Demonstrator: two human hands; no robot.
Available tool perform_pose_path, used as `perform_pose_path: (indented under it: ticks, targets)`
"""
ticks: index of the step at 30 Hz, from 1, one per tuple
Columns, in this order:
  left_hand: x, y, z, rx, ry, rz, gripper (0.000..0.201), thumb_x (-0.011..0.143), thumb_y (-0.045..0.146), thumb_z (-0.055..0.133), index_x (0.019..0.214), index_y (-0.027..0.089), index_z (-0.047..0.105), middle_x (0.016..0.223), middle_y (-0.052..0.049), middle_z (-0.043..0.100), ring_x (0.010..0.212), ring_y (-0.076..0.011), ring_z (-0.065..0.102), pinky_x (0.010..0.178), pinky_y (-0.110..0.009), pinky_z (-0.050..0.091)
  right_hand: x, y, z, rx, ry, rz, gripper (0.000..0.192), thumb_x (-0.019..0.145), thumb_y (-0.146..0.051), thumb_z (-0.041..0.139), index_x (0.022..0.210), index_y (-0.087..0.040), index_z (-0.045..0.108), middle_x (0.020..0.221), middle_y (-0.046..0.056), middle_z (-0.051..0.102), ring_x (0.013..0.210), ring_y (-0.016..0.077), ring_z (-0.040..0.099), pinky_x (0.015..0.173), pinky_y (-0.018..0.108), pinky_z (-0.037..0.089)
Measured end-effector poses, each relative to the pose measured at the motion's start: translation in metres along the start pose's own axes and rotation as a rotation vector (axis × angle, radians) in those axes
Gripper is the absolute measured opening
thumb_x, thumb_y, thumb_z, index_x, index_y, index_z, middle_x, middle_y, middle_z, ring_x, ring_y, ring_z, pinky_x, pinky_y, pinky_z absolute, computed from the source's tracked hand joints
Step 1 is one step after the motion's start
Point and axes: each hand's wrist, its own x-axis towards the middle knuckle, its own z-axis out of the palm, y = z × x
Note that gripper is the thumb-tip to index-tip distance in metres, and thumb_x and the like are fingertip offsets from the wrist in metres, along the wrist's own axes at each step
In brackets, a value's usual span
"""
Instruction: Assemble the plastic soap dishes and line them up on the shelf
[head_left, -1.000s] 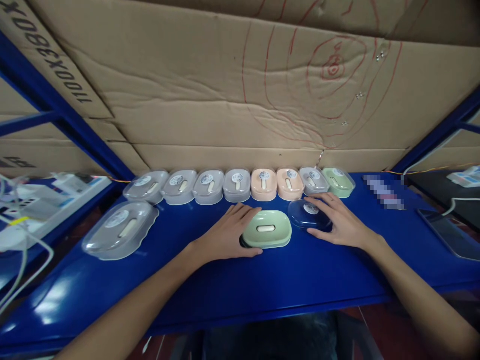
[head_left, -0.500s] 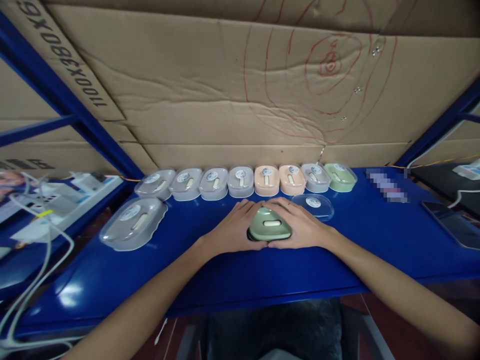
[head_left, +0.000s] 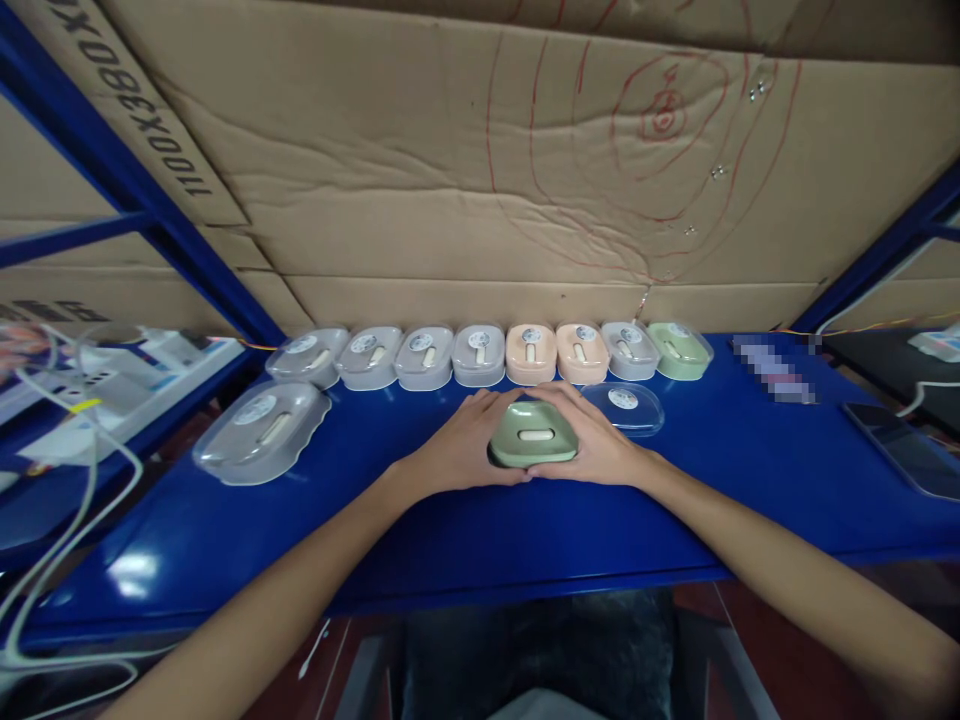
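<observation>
The green soap dish (head_left: 534, 436) sits on the blue table (head_left: 480, 540), near its middle, and serves as the reference point below. The left hand (head_left: 457, 450) cups its left side and the right hand (head_left: 600, 445) cups its right side; both hands close around the dish, fingers curled over the far rim and thumbs at the near edge.

Handling judgement: the dish appears to be thin moulded plastic, so it is probably light, stiff and smooth enough to slip under a loose grip. The rounded sides, where the hands now sit, offer the best hold. The slotted top with its pale oval insert looks like a separate part that could shift if the dish is tilted.

Just right of the dish and slightly behind it, a clear lid (head_left: 624, 408) lies flat on the table; it bears a round white sticker, print too small to read.

Well to the left of the dish stands a larger grey covered dish (head_left: 262, 432).

Behind the dish runs a row of covered dishes (head_left: 487, 354), grey, peach and green, each with a similar unreadable sticker.

Beyond the row stands cardboard (head_left: 450, 180) marked with red pen lines. Its upper left corner carries printed figures, partly cut off, reading roughly "1100X380X".
</observation>
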Motion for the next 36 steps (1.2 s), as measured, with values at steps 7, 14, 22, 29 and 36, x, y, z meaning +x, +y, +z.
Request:
perform_pose_path:
  ticks: [7,14,22,29,36]
  targets:
    - [0.001,-0.007,0.007,-0.059,0.062,-0.025,0.111,0.069,0.053,0.093,0.163,0.027,0.039,0.159,-0.015,0.056,0.146,-0.0432,0.053,0.124,-0.063,0.039,0.0,0.004,0.003,0.024,0.058,0.003,0.103,0.08,-0.059,0.092,0.164,-0.036,0.036,0.156,0.015,0.054,0.147,0.0389,0.055,0.121,0.064,0.049]
    - [-0.002,-0.009,0.008,-0.154,0.115,-0.092,0.122,0.064,0.056,0.097,0.165,0.027,0.036,0.161,-0.017,0.055,0.147,-0.0452,0.053,0.12,-0.065,0.045,0.003,0.0,-0.002,0.055,0.133,0.036,0.092,0.08,-0.055,0.093,0.156,-0.033,0.047,0.149,0.014,0.06,0.137,0.037,0.061,0.115,0.061,0.054]
    - [-0.001,-0.01,0.007,-0.232,0.156,-0.028,0.13,0.065,0.057,0.1,0.169,0.03,0.027,0.166,-0.016,0.05,0.15,-0.0439,0.051,0.122,-0.065,0.043,0.006,-0.004,-0.013,0.053,0.271,0.038,0.057,0.09,-0.049,0.085,0.139,-0.033,0.063,0.136,0.01,0.069,0.131,0.0332,0.064,0.112,0.057,0.054]
    - [0.0,-0.021,0.006,-0.117,0.109,-0.08,0.134,0.066,0.065,0.099,0.172,0.029,0.026,0.141,-0.013,0.066,0.139,-0.0425,0.056,0.121,-0.063,0.042,0.004,0.005,-0.013,0.256,0.457,0.205,0.043,0.102,-0.061,0.067,0.133,-0.031,0.067,0.137,0.009,0.069,0.122,0.0306,0.07,0.106,0.052,0.058]
    - [0.0,-0.027,0.003,-0.051,0.101,-0.106,0.121,0.066,0.073,0.095,0.166,0.03,0.041,0.146,-0.013,0.063,0.14,-0.0441,0.054,0.122,-0.065,0.04,0.011,0.004,-0.01,0.59,0.537,0.452,0.07,0.103,-0.081,0.042,0.144,-0.028,0.063,0.126,0.012,0.079,0.123,0.0372,0.073,0.107,0.062,0.058]
